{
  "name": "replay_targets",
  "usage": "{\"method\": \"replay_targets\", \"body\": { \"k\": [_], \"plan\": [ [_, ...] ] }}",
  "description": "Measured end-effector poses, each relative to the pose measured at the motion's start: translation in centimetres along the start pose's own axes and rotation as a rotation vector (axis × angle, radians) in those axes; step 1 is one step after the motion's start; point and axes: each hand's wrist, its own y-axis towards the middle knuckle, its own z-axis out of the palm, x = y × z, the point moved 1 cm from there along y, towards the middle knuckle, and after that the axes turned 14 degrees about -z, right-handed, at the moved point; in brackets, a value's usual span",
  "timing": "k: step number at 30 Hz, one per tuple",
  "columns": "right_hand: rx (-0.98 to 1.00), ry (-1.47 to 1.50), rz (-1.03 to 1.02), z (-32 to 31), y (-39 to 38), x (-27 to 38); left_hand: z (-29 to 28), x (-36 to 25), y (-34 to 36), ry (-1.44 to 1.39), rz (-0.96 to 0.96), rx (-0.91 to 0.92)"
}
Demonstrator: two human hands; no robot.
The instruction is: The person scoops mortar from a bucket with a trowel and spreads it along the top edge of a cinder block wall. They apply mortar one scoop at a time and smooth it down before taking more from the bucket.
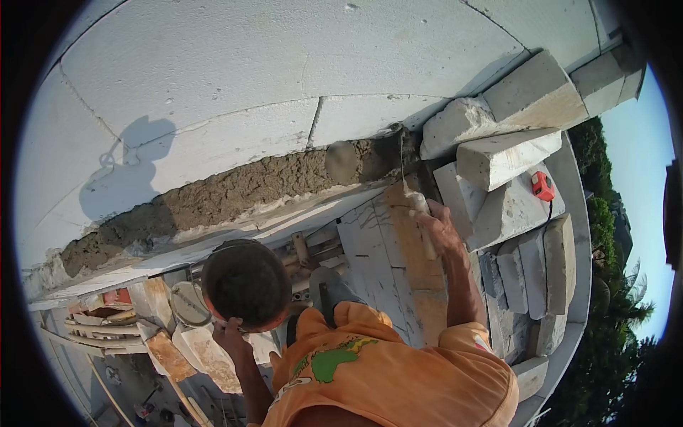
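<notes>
My right hand (437,231) is closed round the pale handle of a trowel (420,205), whose blade reaches up to the right end of a strip of wet grey mortar (228,188) along a ledge beside a white block wall (228,64). My left hand (231,333) grips the near rim of a round, dark grey bucket (245,285), held just below the mortar strip, beside my orange shirt.
Loose white blocks (498,160) are stacked at the right, with a red tape measure (542,185) on one. Grey boards (370,256) lie below. Stone pieces (167,356) and poles (99,341) sit at lower left. Trees (605,235) stand beyond the right edge.
</notes>
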Motion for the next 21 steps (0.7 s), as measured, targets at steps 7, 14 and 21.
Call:
{"method": "replay_targets", "body": {
  "k": [7, 14, 21],
  "plan": [
    [-0.190, -0.450, 0.036, 3.0, -3.1, 0.5, 0.1, -0.3, -0.1, -0.046, -0.057, -0.011],
    [-0.245, -0.454, 0.074, 4.5, -4.7, -3.4, 0.0, -0.4, -0.8, -0.118, -0.045, -0.025],
    [-0.308, -0.251, 0.024, 3.5, -3.4, 3.1, 0.0, -1.5, -1.5, -0.095, -0.046, -0.056]
  ]
}}
